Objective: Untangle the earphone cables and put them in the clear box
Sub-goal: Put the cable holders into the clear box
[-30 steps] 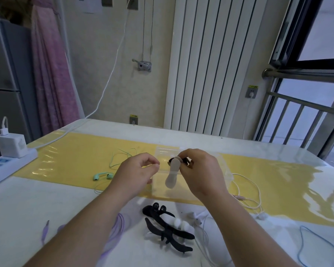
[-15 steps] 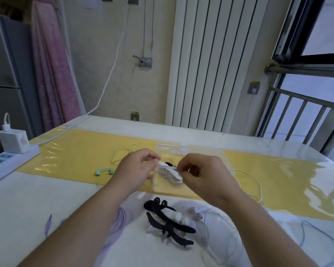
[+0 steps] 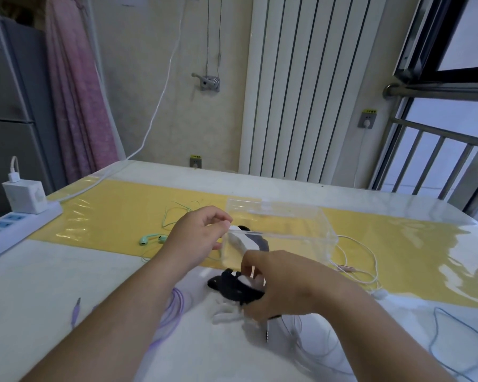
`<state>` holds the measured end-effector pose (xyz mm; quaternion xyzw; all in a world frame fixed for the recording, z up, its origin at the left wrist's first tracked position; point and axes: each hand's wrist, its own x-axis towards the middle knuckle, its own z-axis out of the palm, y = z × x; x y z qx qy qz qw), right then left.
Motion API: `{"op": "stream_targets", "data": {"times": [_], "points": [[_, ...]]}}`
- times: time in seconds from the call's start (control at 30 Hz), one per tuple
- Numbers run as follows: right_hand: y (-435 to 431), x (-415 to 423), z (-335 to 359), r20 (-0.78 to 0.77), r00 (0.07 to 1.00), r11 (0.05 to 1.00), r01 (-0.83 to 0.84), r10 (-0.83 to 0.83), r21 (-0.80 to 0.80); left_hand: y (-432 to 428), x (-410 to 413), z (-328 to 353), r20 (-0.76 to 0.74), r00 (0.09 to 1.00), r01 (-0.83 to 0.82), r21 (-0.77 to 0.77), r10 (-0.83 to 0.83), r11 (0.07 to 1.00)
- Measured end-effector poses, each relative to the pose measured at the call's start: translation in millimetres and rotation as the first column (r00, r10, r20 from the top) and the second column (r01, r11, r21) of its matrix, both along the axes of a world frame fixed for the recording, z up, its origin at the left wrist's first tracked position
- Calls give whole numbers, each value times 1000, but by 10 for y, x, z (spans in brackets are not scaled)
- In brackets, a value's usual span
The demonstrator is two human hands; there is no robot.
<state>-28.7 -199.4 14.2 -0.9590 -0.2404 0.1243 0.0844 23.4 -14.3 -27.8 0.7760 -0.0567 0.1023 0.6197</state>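
I am working at the near-left corner of the box (image 3: 301, 213), mid-table (image 3: 53, 285); bare top is lying to my left, loose cables (image 3: 356, 260) are crowding my right. My left hand (image 3: 199, 232) is pinching a white bundle (image 3: 243, 241) at the rim, its lower part showing through the wall. My right hand (image 3: 284, 285) is gripping a black tangle (image 3: 226, 285) just before the box.

Left grip (image 3: 202, 234) pinched at fingertips, right grip (image 3: 280, 285) curled downward, nearer, both forearms extended
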Motion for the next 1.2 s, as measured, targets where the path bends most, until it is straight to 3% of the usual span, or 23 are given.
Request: {"op": "stream_targets", "data": {"times": [0.13, 0.23, 0.33, 0.43, 0.53, 0.67, 0.83, 0.93, 1.03, 1.1, 1.2], "points": [[-64, 23, 63, -1, 996, 976, 84, -86, 202, -3, -12, 10, -1, 1000, -4, 15, 4, 1000], [-124, 56, 130, 23, 994, 904, 89, -108, 418, -4, -13, 13, -7, 1000, -4, 7, 4, 1000], [-177, 124, 168, 146, 964, 759, 78, -223, 646, -5, -10, 12, -26, 1000, 7, -24, -8, 1000], [-176, 234, 140, 241, 864, 613, 94, -441, 784, -13, -11, 17, -34, 999, -1, -42, -1, 999], [-136, 390, 84, 339, 814, 688, 99, -472, 719, -12, -3, 21, -42, 999, -11, -56, 9, 998], [-108, 455, -48, 399, 868, 890, 101, -297, 444, -14, -4, 22, -45, 999, -5, -69, 1, 998], [-163, 318, -109, 628, 726, 830, -146, -280, 539, -8, -1, 25, -34, 999, -2, -54, 0, 999], [-99, 234, -147, 541, 828, 832, -191, -149, 520, -7, -10, 17, -28, 1000, 2, -46, -4, 999], [9, 174, -203, 263, 964, 887, -141, 22, 441, 0, -12, 12, -29, 1000, 5, -44, -7, 999], [37, 166, -239, 116, 988, 950, -130, 100, 285, 4, -10, 9, -26, 1000, 4, -42, -5, 999], [34, 182, -264, 80, 985, 978, -160, 150, 137, -2, -13, 16, -15, 1000, 12, -34, -13, 999]]}}
